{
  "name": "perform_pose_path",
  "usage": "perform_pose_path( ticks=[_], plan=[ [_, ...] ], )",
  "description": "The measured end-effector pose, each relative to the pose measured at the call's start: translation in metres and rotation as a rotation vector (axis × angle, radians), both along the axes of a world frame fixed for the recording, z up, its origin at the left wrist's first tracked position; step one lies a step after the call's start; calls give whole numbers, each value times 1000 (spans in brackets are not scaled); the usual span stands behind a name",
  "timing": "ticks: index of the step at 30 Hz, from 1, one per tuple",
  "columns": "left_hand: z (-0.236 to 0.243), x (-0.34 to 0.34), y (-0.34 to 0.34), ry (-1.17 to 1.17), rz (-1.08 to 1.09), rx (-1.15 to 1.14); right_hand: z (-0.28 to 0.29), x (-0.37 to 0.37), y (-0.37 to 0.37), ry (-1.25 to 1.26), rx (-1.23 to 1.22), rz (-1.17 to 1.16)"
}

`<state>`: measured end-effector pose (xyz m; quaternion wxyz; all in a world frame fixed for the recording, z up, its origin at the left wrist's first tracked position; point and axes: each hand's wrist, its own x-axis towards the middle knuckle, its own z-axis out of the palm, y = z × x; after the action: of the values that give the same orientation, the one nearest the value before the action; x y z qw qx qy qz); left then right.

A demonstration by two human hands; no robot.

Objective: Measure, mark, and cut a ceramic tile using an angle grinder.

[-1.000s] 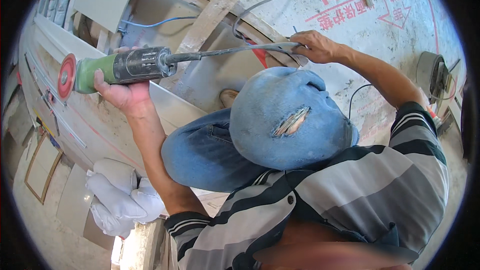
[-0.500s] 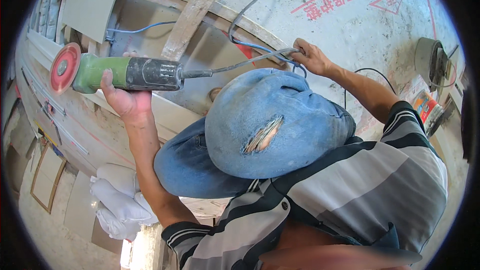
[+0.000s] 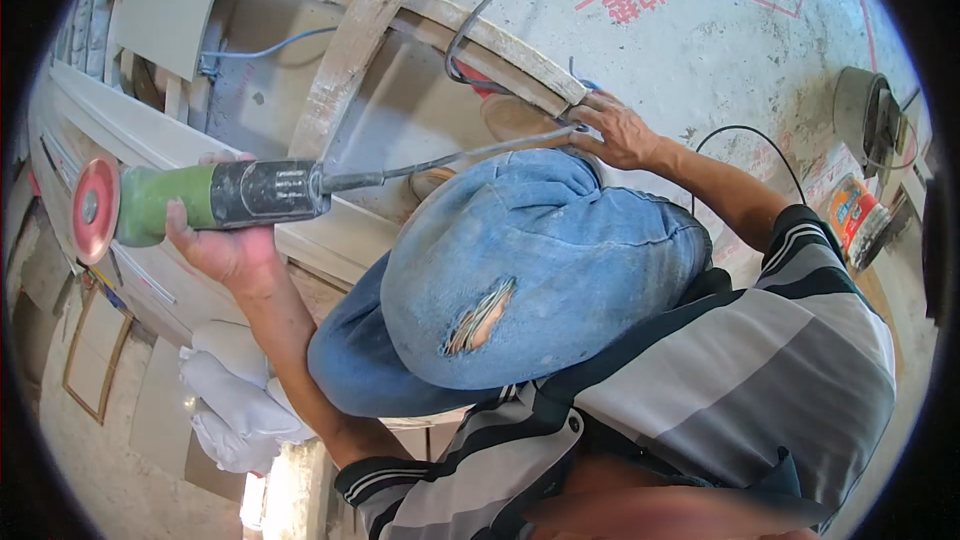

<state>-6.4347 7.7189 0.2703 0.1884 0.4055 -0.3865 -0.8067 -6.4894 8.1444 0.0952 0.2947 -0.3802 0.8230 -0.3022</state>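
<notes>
My left hand (image 3: 225, 245) is closed around the body of a green and black angle grinder (image 3: 185, 202), held sideways at the left. Its red disc (image 3: 95, 208) points outward, away from me. A grey power cord (image 3: 450, 157) runs right from the grinder's tail to my right hand (image 3: 625, 137), whose fingers are pinched on it near the end of a dusty timber rail (image 3: 500, 50); the fingertips are partly hidden. Between my arms is my bent knee in torn blue jeans (image 3: 530, 270). A blue cable (image 3: 270, 48) lies inside the timber frame.
White floor covering (image 3: 680, 60) with red printing spreads beyond the frame. Pale boards (image 3: 165, 10) lean at upper left. White sacks (image 3: 230, 395) are piled at lower left. At right stand a dark grey tool (image 3: 865, 115), a black cable loop (image 3: 745, 130) and a bucket with a colourful label (image 3: 855, 225).
The grinder in my left hand has moved down and left in the view. My right hand is lower, still on the cord. My knee and the surroundings have shifted in the picture.
</notes>
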Motion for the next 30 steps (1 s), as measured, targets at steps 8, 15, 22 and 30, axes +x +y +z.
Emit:
perform_pose_path(
  ticks=[8, 15, 22, 30],
  plan=[
    [39, 65, -26, -62, 140, -218, 2, -10, -38, -204, 32, 559],
    [80, 103, -28, 26, 323, -429, 35, -42, -156, -418, -222, 975],
    [100, 92, -40, 77, 458, -598, 154, -60, -262, -1090, -458, 504],
    [104, 65, -31, 247, 630, -730, 216, -168, -216, -360, -483, 62]
  ],
)
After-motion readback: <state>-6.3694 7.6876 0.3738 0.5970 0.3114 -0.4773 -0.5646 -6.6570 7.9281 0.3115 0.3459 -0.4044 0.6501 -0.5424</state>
